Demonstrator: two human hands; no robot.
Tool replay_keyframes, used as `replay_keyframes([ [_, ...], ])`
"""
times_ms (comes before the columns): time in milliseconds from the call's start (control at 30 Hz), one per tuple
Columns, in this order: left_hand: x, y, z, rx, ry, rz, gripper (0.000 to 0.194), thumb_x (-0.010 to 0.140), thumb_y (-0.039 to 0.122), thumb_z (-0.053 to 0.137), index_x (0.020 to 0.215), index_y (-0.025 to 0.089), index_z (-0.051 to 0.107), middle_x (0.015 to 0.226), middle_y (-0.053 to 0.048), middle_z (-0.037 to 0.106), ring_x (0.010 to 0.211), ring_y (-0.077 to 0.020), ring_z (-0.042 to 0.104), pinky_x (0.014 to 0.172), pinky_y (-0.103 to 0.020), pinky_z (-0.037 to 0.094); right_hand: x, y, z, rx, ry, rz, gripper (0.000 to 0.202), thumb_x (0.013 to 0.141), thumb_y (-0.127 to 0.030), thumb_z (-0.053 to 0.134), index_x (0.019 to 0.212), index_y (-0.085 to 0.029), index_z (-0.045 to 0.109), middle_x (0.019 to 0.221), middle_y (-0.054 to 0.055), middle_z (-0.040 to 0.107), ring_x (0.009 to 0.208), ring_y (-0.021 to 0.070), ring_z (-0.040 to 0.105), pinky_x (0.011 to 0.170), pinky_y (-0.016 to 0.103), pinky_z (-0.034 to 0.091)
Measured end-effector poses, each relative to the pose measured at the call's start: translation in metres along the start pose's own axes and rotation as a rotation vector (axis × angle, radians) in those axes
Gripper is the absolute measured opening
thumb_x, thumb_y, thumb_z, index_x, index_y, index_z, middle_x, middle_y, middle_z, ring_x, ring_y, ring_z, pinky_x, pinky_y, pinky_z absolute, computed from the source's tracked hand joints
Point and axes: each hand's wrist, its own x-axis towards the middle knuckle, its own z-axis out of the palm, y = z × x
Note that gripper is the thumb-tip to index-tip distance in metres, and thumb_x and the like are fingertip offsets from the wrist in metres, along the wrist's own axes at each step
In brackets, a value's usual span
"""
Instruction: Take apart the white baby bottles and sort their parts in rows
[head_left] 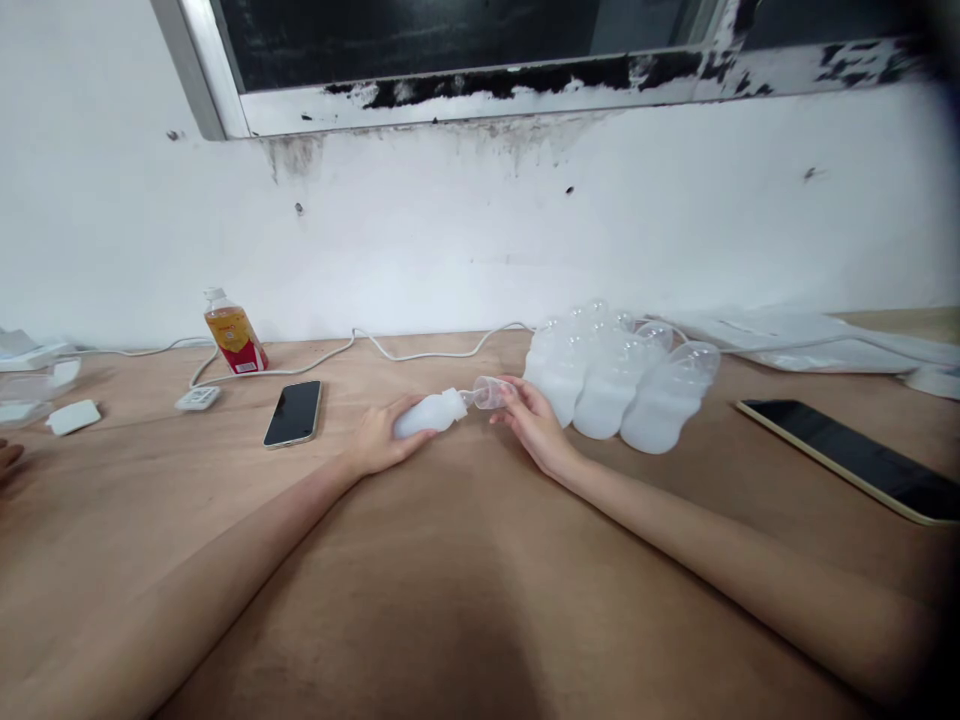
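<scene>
My left hand (382, 437) is wrapped round a milky white plastic bottle (429, 414), which lies tilted with its neck to the right. A narrow clear tip sticks out of the bottle's collar. Between the fingers of my right hand (534, 425) is a clear cap (489, 392), its mouth turned toward that tip. Cap and tip are very close; whether they touch I cannot tell. Just right of my right hand stands a cluster of several similar white bottles (600, 398) with clear domed caps.
A phone (293, 413) lies left of my left hand, near a drink bottle (236, 332) and a white adapter (198, 398). A white cable (427, 356) runs along the wall. At right are a tablet (855, 455) and plastic bags (810, 340). Another person's fingers (9, 455) show far left.
</scene>
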Motion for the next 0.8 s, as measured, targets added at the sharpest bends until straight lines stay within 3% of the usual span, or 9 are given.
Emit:
replay_keyframes([
  [167, -0.001, 0.004, -0.001, 0.021, -0.048, 0.045, 0.047, 0.074, 0.045, 0.046, 0.113, 0.019, 0.045, 0.108, -0.004, 0.056, 0.092, -0.0198, 0.055, 0.079, -0.029, 0.041, -0.005, -0.007, 0.002, -0.179, -0.161, -0.028, 0.032, 0.067, -0.034, 0.059, 0.095, -0.021, 0.052, 0.092, 0.002, 0.056, 0.076, 0.0134, 0.053, 0.065, 0.027, 0.045],
  [433, 0.0, 0.011, -0.004, -0.115, -0.116, 0.01, 0.046, 0.071, 0.042, 0.051, 0.109, 0.016, 0.051, 0.103, -0.006, 0.058, 0.089, -0.0204, 0.055, 0.078, -0.03, 0.041, -0.007, -0.008, 0.002, -0.16, -0.304, 0.029, 0.035, 0.067, -0.03, 0.058, 0.1, -0.021, 0.051, 0.098, 0.004, 0.055, 0.066, 0.0109, 0.052, 0.048, 0.022, 0.042],
  [633, 0.003, 0.019, -0.01, -0.461, -0.257, -0.158, 0.04, 0.069, 0.041, 0.053, 0.102, 0.019, 0.056, 0.1, -0.003, 0.06, 0.087, -0.0208, 0.055, 0.073, -0.029, 0.042, -0.009, -0.013, 0.002, -0.151, -0.318, 0.011, 0.032, 0.064, -0.027, 0.06, 0.095, -0.021, 0.053, 0.095, 0.002, 0.056, 0.056, 0.008, 0.05, 0.055, 0.026, 0.045],
  [800, 0.004, 0.016, -0.009, -0.933, -0.467, -0.492, 0.039, 0.069, 0.043, 0.051, 0.091, 0.012, 0.06, 0.074, -0.007, 0.063, 0.058, -0.0151, 0.056, 0.048, -0.024, 0.039, -0.011, -0.015, 0.0, -0.115, -0.379, -0.018, 0.031, 0.066, -0.026, 0.06, 0.096, -0.022, 0.052, 0.097, 0.002, 0.054, 0.062, 0.0089, 0.051, 0.059, 0.026, 0.045],
])
